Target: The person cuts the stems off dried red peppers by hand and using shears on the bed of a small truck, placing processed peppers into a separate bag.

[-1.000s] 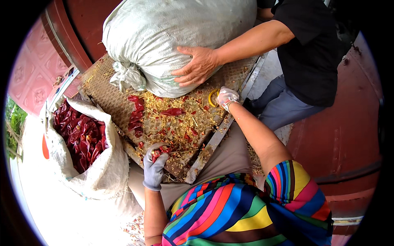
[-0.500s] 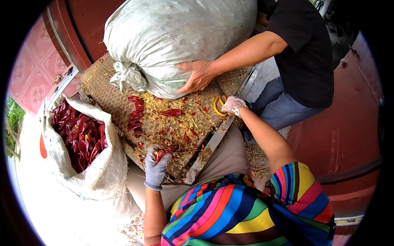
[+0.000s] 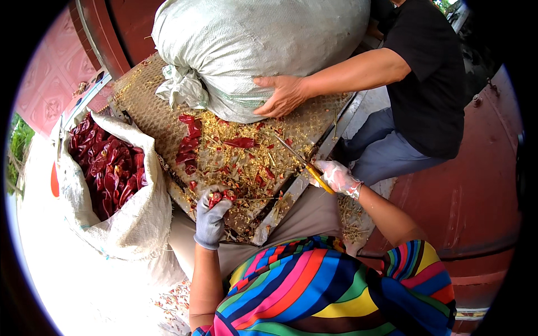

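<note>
My left hand (image 3: 210, 221), in a grey glove, grips red dried chilli pieces (image 3: 226, 196) at the near end of a metal platform (image 3: 143, 84) littered with yellow seeds, stems and red pods (image 3: 241, 143). My right hand (image 3: 341, 178), in a thin patterned glove, is closed on yellow-handled scissors (image 3: 316, 176), whose blades point up-left over the platform. A big tied white woven sack (image 3: 252, 39) lies on the far part of the platform, with a co-worker's hand (image 3: 280, 95) on its lower side. An open sack (image 3: 126, 232) full of dried red chillies (image 3: 112, 179) stands at the left.
The co-worker (image 3: 414, 95), in a black shirt, bends at the right edge of the platform. Red metal surfaces (image 3: 437, 201) lie to the right, and a pink patterned panel (image 3: 53, 92) is at the upper left, with some greenery below it.
My right hand has moved down and right along the platform's edge, swinging the scissors out so their blades show. My left hand and the co-worker's hand stay in much the same places.
</note>
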Demonstrator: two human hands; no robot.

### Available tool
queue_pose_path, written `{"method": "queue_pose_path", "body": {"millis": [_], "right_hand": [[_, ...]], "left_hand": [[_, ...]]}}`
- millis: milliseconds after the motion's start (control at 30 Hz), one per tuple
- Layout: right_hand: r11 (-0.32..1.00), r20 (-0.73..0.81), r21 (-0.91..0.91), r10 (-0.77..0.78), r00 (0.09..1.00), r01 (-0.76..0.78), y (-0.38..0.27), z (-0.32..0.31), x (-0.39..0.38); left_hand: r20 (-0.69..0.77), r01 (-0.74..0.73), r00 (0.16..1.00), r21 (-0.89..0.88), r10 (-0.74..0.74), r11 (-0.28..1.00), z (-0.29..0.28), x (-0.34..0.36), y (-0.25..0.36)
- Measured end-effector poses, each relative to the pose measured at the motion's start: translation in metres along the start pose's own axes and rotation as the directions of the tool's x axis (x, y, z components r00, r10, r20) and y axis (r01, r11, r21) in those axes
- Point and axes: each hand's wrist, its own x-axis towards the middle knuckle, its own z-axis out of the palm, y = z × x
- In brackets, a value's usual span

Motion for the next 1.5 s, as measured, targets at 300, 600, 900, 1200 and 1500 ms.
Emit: {"method": "queue_pose_path", "body": {"millis": [300,600,900,1200,1500], "right_hand": [[0.107,0.368,-0.896,-0.359,0.857,0.430,-0.077,0.090,-0.033],[-0.084,0.440,-0.895,-0.333,0.834,0.438,-0.086,0.105,-0.033],[-0.122,0.423,-0.906,-0.219,0.879,0.406,-0.088,0.108,-0.025],[-0.046,0.493,-0.866,-0.241,0.836,0.498,-0.066,0.096,-0.007],[-0.083,0.452,-0.892,-0.210,0.867,0.444,-0.054,0.096,-0.009]], "left_hand": [[-0.012,-0.012,1.000,-0.133,0.011,0.991,0.000,-0.005,0.000],[0.011,-0.020,1.000,-0.234,0.023,0.972,0.000,-0.005,-0.002],[0.026,0.048,0.999,-0.323,-0.042,0.945,0.000,-0.006,-0.006],[0.085,0.095,0.994,-0.282,-0.074,0.955,-0.012,-0.001,-0.020],[0.235,0.158,0.970,-0.395,-0.067,0.905,-0.011,-0.001,-0.024]]}}
